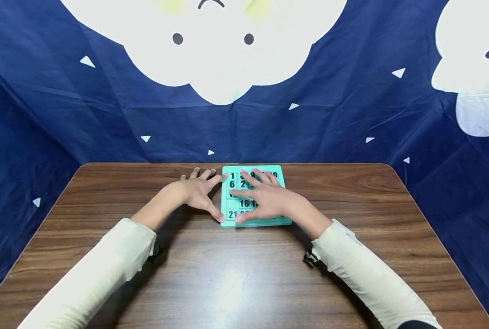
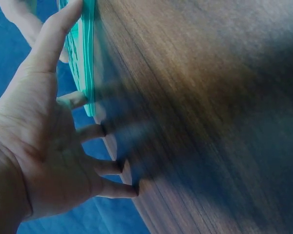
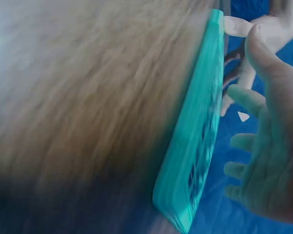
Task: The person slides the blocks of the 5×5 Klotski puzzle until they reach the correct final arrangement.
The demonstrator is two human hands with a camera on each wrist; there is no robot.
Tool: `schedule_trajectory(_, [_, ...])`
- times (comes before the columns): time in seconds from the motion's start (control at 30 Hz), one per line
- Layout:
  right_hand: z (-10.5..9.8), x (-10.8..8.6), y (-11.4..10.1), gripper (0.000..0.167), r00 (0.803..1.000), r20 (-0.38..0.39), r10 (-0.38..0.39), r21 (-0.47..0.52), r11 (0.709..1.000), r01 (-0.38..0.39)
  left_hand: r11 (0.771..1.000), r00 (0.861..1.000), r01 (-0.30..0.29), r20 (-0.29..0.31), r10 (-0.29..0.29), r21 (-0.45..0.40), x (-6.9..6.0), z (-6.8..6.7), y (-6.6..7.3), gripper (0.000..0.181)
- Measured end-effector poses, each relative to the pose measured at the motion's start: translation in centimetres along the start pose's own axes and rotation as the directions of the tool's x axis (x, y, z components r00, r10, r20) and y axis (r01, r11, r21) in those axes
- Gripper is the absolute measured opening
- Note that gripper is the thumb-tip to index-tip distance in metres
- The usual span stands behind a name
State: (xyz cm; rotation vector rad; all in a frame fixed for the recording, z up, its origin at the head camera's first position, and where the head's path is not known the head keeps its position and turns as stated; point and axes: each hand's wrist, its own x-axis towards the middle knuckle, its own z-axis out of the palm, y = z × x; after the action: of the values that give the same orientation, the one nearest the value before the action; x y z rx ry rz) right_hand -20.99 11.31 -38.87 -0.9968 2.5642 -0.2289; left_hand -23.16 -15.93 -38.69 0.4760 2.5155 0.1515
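A teal sliding number puzzle (image 1: 256, 223) lies flat at the far middle of the table, with black numbers such as 1, 6, 16 and 21 on its tiles. My left hand (image 1: 198, 194) is at its left side, fingers spread; the thumb and index fingertips meet the frame's left edge, and the other fingertips rest on the wood. Over the tiles spreads my right hand (image 1: 270, 200), hiding many numbers. In the right wrist view, its extended fingers (image 3: 244, 141) stand above the puzzle's face (image 3: 205, 141); whether any fingertip touches a tile, I cannot tell.
The brown wooden table (image 1: 228, 274) has its far edge just behind the puzzle. A dark blue cloth (image 1: 331, 123) with white clouds and small triangles hangs behind and beside it. Dark wrist straps (image 1: 310, 258) show below both pale sleeves (image 1: 100, 269).
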Motion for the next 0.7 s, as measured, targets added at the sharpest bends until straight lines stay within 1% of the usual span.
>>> schedule_trajectory(0.13, [0.1, 0.0, -0.5, 0.084, 0.998, 0.069, 0.008, 0.013, 1.000, -0.009, 1.000, 1.000, -0.009, -0.002, 0.009, 0.001, 0.0, 0.0, 0.1, 0.142])
schedule_trajectory(0.2, [0.0, -0.3, -0.7, 0.082, 0.996, 0.094, -0.006, 0.028, 1.000, 0.003, 1.000, 1.000, -0.009, -0.008, 0.009, 0.001, 0.0, 0.0, 0.1, 0.143])
schedule_trajectory(0.27, [-0.1, -0.5, -0.9, 0.080, 0.994, 0.102, -0.024, 0.042, 0.999, 0.020, 1.000, 1.000, -0.006, -0.008, 0.006, 0.001, -0.1, 0.0, 0.1, 0.144])
schedule_trajectory(0.37, [-0.3, -0.3, -1.0, 0.078, 0.997, 0.070, -0.035, 0.049, 0.998, 0.032, 1.000, 1.000, 0.002, 0.004, -0.002, -0.003, -0.1, 0.0, 0.0, 0.145])
schedule_trajectory(0.47, [-0.5, 0.6, -0.8, 0.081, 1.000, 0.000, 0.004, 0.022, 1.000, -0.004, 1.000, 1.000, 0.002, 0.008, -0.002, -0.005, 0.0, -0.1, -0.1, 0.145])
schedule_trajectory(0.53, [-0.6, 1.3, -0.7, 0.085, 0.999, -0.029, 0.041, 0.002, 0.999, -0.041, 1.000, 1.000, 0.001, 0.004, -0.001, -0.004, 0.1, -0.1, -0.1, 0.146])
schedule_trajectory(0.6, [-0.7, 1.8, -0.6, 0.087, 0.997, -0.026, 0.077, -0.011, 0.997, -0.077, 1.000, 1.000, 0.001, 0.004, -0.001, -0.004, 0.2, -0.1, -0.1, 0.147])
schedule_trajectory(0.7, [-0.9, 2.0, -0.6, 0.085, 0.995, 0.009, 0.097, -0.014, 0.995, -0.097, 1.000, 1.000, 0.006, 0.008, -0.006, 0.000, 0.2, 0.0, -0.1, 0.148])
